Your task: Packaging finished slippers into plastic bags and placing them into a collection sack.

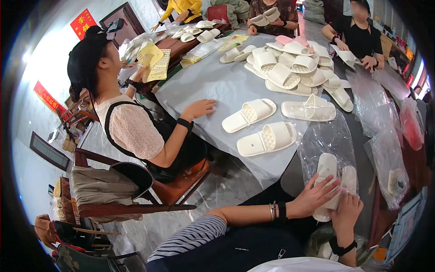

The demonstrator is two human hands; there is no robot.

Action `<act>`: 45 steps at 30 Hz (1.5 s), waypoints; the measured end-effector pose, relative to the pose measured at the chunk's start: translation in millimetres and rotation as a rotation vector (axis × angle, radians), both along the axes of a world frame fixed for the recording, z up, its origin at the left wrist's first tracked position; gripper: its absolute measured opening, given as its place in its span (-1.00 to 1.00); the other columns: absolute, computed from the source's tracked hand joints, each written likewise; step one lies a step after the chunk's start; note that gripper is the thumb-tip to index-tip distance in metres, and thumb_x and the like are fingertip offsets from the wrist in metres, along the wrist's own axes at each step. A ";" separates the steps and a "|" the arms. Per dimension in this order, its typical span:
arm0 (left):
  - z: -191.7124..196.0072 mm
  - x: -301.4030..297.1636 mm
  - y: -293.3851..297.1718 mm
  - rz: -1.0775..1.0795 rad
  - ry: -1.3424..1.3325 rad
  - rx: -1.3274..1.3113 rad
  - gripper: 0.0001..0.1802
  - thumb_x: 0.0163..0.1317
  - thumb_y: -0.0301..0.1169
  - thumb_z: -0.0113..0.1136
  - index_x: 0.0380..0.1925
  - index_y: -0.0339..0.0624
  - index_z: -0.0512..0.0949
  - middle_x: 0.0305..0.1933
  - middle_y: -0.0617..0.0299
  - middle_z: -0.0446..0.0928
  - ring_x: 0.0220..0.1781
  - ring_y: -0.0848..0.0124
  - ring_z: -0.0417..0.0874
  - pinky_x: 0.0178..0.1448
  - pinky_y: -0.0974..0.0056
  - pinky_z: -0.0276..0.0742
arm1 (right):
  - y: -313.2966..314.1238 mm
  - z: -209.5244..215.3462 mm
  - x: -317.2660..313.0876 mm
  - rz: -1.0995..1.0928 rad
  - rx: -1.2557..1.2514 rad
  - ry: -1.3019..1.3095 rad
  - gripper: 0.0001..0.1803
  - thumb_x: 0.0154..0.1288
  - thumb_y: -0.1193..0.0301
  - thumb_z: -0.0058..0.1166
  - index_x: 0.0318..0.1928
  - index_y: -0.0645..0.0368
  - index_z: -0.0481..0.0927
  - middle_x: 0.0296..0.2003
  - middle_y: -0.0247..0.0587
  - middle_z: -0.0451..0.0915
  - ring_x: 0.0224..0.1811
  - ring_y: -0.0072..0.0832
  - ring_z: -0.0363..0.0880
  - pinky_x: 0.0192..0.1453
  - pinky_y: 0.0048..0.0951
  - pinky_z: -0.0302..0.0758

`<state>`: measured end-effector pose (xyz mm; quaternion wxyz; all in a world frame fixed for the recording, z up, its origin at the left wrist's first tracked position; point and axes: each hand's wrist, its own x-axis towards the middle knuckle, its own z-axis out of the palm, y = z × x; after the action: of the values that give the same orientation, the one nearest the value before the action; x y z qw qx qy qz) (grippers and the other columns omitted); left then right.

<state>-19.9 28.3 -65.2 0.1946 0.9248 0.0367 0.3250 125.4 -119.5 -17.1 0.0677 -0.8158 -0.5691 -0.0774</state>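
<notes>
A pair of white slippers lies soles up at the table's near edge, at the mouth of a clear plastic bag (333,136). My left hand (315,198) lies across the left slipper (327,167), fingers over its sole and thumb along its side. The fingers of my right hand (346,215) are bent round the lower end of the right slipper (349,177); that end is partly hidden. Transparent film shows over the upper ends of both. Just beyond the bag rests a loose white slipper (312,109), with two more to its left.
A large heap of white slippers (290,68), some pink, covers the table's far part. Clear bags (385,136) lie along the right side. At my left a seated person (131,122) holds yellow sheets (156,61); other people handle slippers across the table. A wooden chair (118,208) stands at left.
</notes>
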 end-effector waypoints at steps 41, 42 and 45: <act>13.6 20.8 -48.2 -0.394 -0.323 -0.140 -0.54 0.52 -0.16 -0.14 0.27 -0.18 0.34 0.42 0.01 0.32 0.47 -0.01 0.27 0.43 -0.51 -0.15 | 207.1 -32.4 -54.3 0.561 0.277 0.932 -0.34 0.24 0.52 0.04 0.38 0.38 0.32 0.28 0.02 0.46 0.25 -0.33 0.49 0.23 -0.45 0.45; -8.2 21.8 -45.1 -0.447 -0.363 -0.374 -0.55 0.46 -0.23 -0.12 0.18 -0.32 0.39 0.37 -0.14 0.36 0.43 0.00 0.36 0.52 -0.51 -0.30 | 217.6 -30.9 -71.4 0.617 0.219 0.948 -0.33 0.23 0.51 0.05 0.38 0.38 0.31 0.28 0.02 0.45 0.24 -0.33 0.49 0.22 -0.45 0.45; -50.4 0.8 -15.8 -0.246 -0.284 -0.201 -0.68 0.43 -0.29 -0.09 -0.01 -0.31 0.44 0.01 -0.17 0.51 0.07 -0.02 0.57 0.37 -0.35 0.20 | 239.1 -28.6 -118.3 0.754 0.057 0.981 -0.30 0.22 0.49 0.08 0.39 0.37 0.29 0.29 0.03 0.44 0.23 -0.33 0.49 0.18 -0.45 0.47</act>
<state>-19.1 12.5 -115.6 0.3272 0.8431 -0.0719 0.4207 7.1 119.6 -45.7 0.3657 -0.4969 -0.7186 0.3208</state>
